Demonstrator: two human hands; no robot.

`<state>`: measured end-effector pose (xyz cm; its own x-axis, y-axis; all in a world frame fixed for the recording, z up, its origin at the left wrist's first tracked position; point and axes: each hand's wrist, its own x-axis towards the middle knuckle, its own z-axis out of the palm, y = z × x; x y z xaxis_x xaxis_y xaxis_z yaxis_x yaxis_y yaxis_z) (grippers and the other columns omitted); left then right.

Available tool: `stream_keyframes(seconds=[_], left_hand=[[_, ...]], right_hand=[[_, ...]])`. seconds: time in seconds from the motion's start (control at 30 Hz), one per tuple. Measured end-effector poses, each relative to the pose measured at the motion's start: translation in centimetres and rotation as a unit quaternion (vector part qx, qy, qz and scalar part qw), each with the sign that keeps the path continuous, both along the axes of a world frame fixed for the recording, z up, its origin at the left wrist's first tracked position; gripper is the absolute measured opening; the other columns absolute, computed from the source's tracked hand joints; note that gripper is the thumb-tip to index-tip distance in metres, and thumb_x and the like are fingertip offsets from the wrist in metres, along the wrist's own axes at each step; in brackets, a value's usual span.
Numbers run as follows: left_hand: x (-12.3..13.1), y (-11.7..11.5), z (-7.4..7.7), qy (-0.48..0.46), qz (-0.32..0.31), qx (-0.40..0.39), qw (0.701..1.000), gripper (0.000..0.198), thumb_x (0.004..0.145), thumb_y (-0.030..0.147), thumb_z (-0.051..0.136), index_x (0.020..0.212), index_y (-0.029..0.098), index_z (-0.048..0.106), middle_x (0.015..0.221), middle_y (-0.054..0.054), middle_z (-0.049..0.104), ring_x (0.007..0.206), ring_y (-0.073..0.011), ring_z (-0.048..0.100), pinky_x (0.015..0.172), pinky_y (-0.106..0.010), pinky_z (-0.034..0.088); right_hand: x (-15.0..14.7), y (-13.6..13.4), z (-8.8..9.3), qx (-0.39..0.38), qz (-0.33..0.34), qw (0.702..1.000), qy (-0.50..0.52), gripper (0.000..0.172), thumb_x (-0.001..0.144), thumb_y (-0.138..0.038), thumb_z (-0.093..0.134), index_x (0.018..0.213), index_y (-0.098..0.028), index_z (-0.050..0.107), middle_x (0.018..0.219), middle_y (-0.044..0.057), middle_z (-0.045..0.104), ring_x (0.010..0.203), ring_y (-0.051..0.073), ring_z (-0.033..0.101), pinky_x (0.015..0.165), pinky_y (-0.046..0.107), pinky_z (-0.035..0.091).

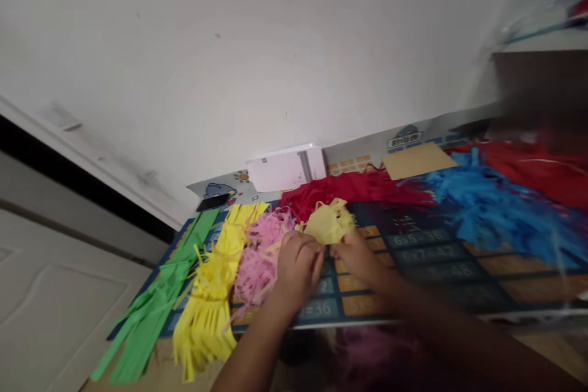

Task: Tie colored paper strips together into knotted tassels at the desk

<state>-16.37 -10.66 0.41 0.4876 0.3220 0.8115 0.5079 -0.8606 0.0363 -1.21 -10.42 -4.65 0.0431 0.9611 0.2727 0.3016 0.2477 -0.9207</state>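
Between my hands, over the middle of the table, is a pale yellow piece of paper [327, 225] with cut or curled edges. My left hand [298, 260] has its fingers curled at the paper's lower left edge. At its lower right, my right hand [357, 255] pinches the same piece, slightly blurred. Pink shredded paper strips [260, 257] lie just left of my left hand. Behind the pale yellow piece is a pile of dark red fringed paper [353, 190].
Yellow fringed paper [214, 282] and green fringed paper [169, 285] hang over the table's front edge at left. Blue fringed paper [500, 202] and red paper [542, 168] lie at right. A white box [280, 170], a tan sheet [419, 160] and a dark phone-like object [212, 202] sit along the wall.
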Motion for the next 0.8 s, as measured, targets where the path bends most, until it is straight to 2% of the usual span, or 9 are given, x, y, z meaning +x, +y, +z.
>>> stream_keyframes(seconds=[0.13, 0.23, 0.33, 0.4, 0.47, 0.53, 0.6, 0.7, 0.8], left_hand=[[3.9, -1.9, -4.5, 0.021, -0.031, -0.088, 0.995, 0.010, 0.096, 0.015, 0.052, 0.098, 0.022, 0.058, 0.082, -0.003, 0.068, 0.076, -0.0174, 0.064, 0.077, -0.035, 0.052], [6.5, -3.1, -8.0, 0.100, -0.024, -0.168, 0.980, 0.017, 0.098, 0.016, 0.048, 0.107, 0.021, 0.062, 0.087, -0.006, 0.069, 0.081, -0.0207, 0.066, 0.079, -0.038, 0.051], [8.1, -4.2, -9.9, 0.168, -0.026, -0.257, 0.951, 0.026, 0.095, 0.015, 0.052, 0.119, 0.021, 0.059, 0.094, -0.008, 0.069, 0.089, -0.0234, 0.066, 0.084, -0.040, 0.050], [8.5, -4.6, -9.9, 0.175, -0.032, -0.322, 0.930, 0.035, 0.091, 0.019, 0.061, 0.126, 0.021, 0.055, 0.105, -0.009, 0.069, 0.099, -0.0253, 0.065, 0.090, -0.041, 0.050], [8.6, -4.8, -9.5, 0.170, -0.029, -0.373, 0.912, 0.048, 0.087, 0.024, 0.068, 0.131, 0.020, 0.051, 0.114, -0.011, 0.068, 0.106, -0.0275, 0.064, 0.093, -0.043, 0.050], [8.6, -4.8, -8.8, 0.166, -0.016, -0.406, 0.898, 0.053, 0.085, 0.021, 0.068, 0.135, 0.018, 0.049, 0.115, -0.012, 0.068, 0.105, -0.0283, 0.065, 0.093, -0.044, 0.050], [8.5, -4.7, -8.3, 0.158, -0.013, -0.427, 0.890, 0.052, 0.084, 0.014, 0.066, 0.134, 0.017, 0.052, 0.108, -0.011, 0.071, 0.100, -0.0273, 0.066, 0.091, -0.043, 0.050], [8.4, -4.8, -7.8, 0.104, -0.023, -0.453, 0.885, 0.046, 0.081, 0.011, 0.066, 0.125, 0.021, 0.061, 0.094, -0.006, 0.073, 0.093, -0.0248, 0.067, 0.091, -0.041, 0.049], [8.5, -5.1, -7.5, -0.030, -0.060, -0.519, 0.852, 0.038, 0.081, 0.014, 0.067, 0.119, 0.021, 0.066, 0.090, -0.004, 0.072, 0.086, -0.0204, 0.066, 0.085, -0.035, 0.051]], right_hand=[[8.9, -3.4, -2.6, -0.011, -0.119, 0.992, 0.045, 0.048, 0.083, -0.026, 0.051, 0.130, -0.023, 0.058, 0.087, 0.004, 0.072, 0.068, 0.020, 0.066, 0.061, 0.031, 0.056], [16.0, -7.8, -4.0, -0.061, -0.245, 0.968, -0.003, 0.055, 0.082, -0.036, 0.058, 0.135, -0.021, 0.054, 0.102, 0.010, 0.073, 0.069, 0.023, 0.067, 0.060, 0.036, 0.056], [20.8, -11.5, -4.1, -0.035, -0.443, 0.891, -0.092, 0.058, 0.081, -0.043, 0.061, 0.132, -0.017, 0.055, 0.111, 0.016, 0.070, 0.078, 0.027, 0.067, 0.071, 0.046, 0.056], [21.4, -12.7, -3.8, 0.033, -0.506, 0.848, -0.155, 0.052, 0.084, -0.043, 0.060, 0.129, -0.017, 0.057, 0.111, 0.016, 0.069, 0.081, 0.028, 0.067, 0.075, 0.047, 0.054], [20.0, -12.8, -3.6, 0.081, -0.403, 0.884, -0.223, 0.039, 0.088, -0.039, 0.058, 0.121, -0.020, 0.061, 0.106, 0.012, 0.071, 0.086, 0.027, 0.067, 0.080, 0.045, 0.053], [17.6, -11.9, -3.6, 0.099, -0.189, 0.933, -0.291, 0.026, 0.091, -0.030, 0.053, 0.113, -0.023, 0.065, 0.104, 0.009, 0.072, 0.096, 0.027, 0.067, 0.087, 0.044, 0.050], [15.3, -10.6, -3.7, 0.097, -0.019, 0.936, -0.337, 0.031, 0.087, -0.019, 0.050, 0.113, -0.024, 0.066, 0.112, 0.008, 0.072, 0.109, 0.028, 0.063, 0.097, 0.047, 0.043], [13.4, -8.8, -4.1, 0.094, 0.045, 0.933, -0.345, 0.046, 0.078, -0.016, 0.054, 0.124, -0.020, 0.062, 0.122, 0.012, 0.068, 0.117, 0.030, 0.057, 0.101, 0.050, 0.039], [12.7, -7.7, -4.6, 0.090, 0.039, 0.936, -0.338, 0.039, 0.081, -0.023, 0.058, 0.119, -0.019, 0.065, 0.114, 0.013, 0.070, 0.112, 0.031, 0.060, 0.099, 0.051, 0.040]])
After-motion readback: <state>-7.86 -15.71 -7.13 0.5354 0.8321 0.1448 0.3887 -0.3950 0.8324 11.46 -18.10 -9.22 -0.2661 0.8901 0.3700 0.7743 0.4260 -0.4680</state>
